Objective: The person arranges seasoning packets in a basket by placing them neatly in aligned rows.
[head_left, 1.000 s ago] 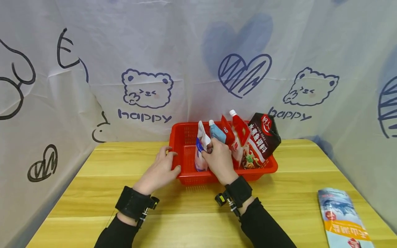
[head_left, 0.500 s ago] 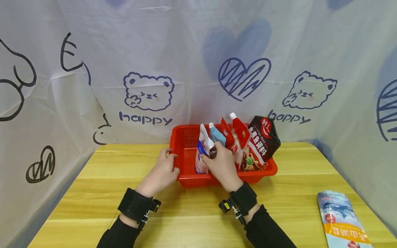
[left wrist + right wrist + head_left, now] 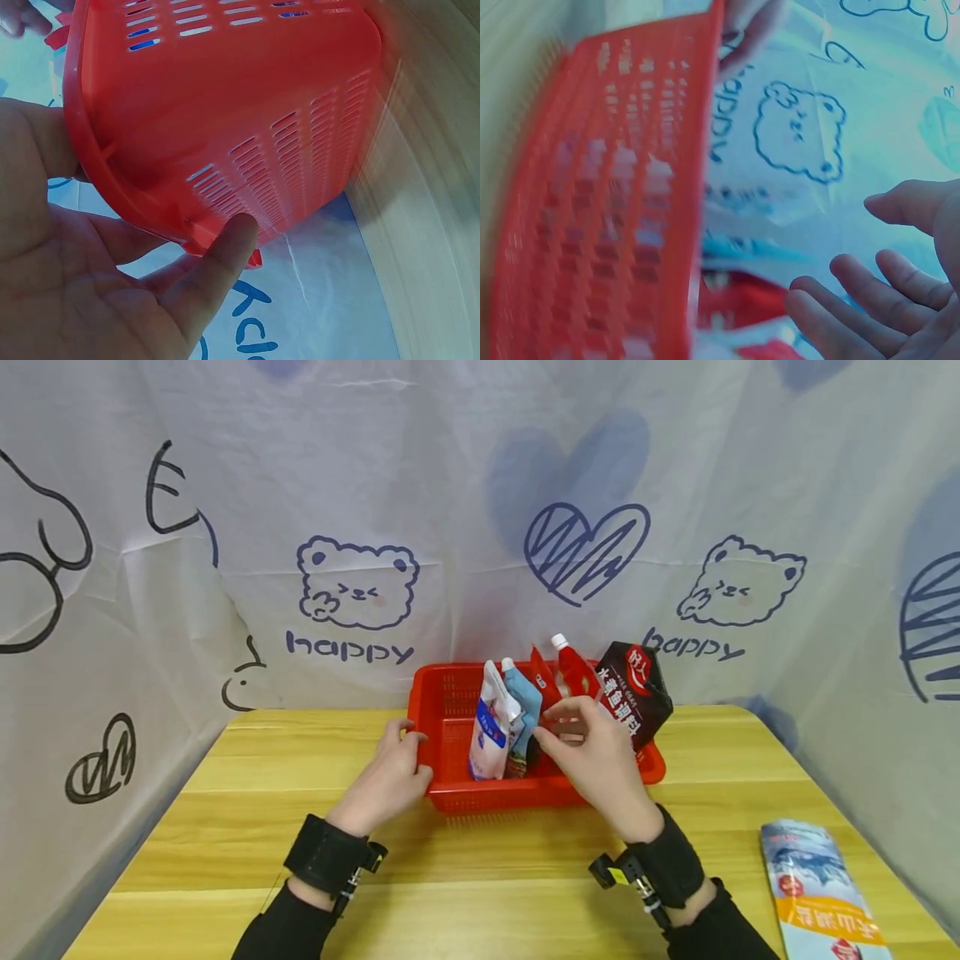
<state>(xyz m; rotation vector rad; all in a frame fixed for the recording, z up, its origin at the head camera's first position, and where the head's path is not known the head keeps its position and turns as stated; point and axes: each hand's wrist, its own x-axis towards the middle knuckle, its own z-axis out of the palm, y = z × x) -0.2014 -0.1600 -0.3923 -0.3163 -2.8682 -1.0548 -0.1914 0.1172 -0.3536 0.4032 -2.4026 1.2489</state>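
Observation:
My left hand (image 3: 386, 777) holds the left end of the red plastic basket (image 3: 429, 710); in the left wrist view one finger (image 3: 225, 255) lies along its outer wall while others go behind the rim. My right hand (image 3: 600, 764) hovers over the basket's front right part, its fingers parted and holding nothing. To its left stands a white pouch with a blue band (image 3: 491, 735), leaning close to a light blue capped pouch (image 3: 528, 702). Behind the hand are a red packet (image 3: 543, 675) and a red pouch with a white cap (image 3: 574, 670).
A black and red seasoning packet (image 3: 637, 693) sticks up at the basket's right end. On the wooden table (image 3: 450, 893), a blue, white and orange bag (image 3: 821, 893) lies at the front right. A white printed cloth (image 3: 465, 527) hangs behind the table.
My right hand has let go of the white pouch and moved right, off it. The pouch now stands by itself in the basket. My left hand stays at the basket.

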